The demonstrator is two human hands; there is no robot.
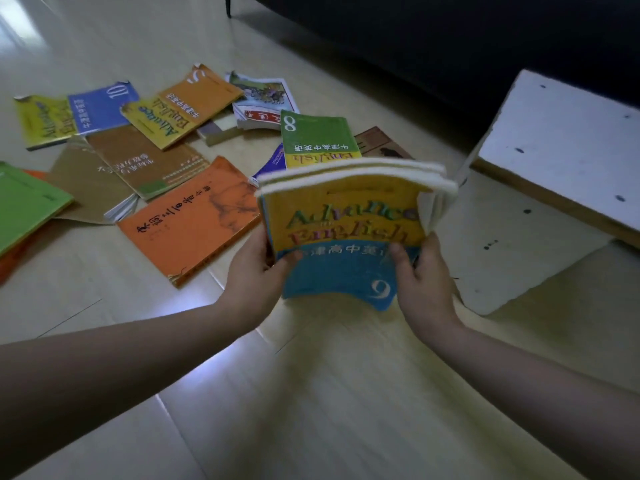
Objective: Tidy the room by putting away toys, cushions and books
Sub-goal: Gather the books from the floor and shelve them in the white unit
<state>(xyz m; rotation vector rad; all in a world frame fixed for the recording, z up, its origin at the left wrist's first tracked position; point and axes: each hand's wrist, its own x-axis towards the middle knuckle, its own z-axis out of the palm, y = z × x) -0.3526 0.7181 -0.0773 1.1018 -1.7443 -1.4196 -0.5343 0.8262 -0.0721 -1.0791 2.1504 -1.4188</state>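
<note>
The left hand (254, 271) and right hand (424, 275) grip a small stack of softcover books (346, 216), its top cover yellow and blue with a 9. The fingers (400, 256) curl round its lower side edges and hold it above the pale wooden floor (346, 393). Just beyond the fingers lies a green book numbered 8 (317, 136); to their left, an orange paperback (194, 220); to their right, a white wooden box (561, 133).

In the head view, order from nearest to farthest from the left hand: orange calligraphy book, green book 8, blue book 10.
1. The orange calligraphy book, left of the left hand, which grips book 9.
2. The green book 8, beyond the hand.
3. The blue book 10, far left.
</note>
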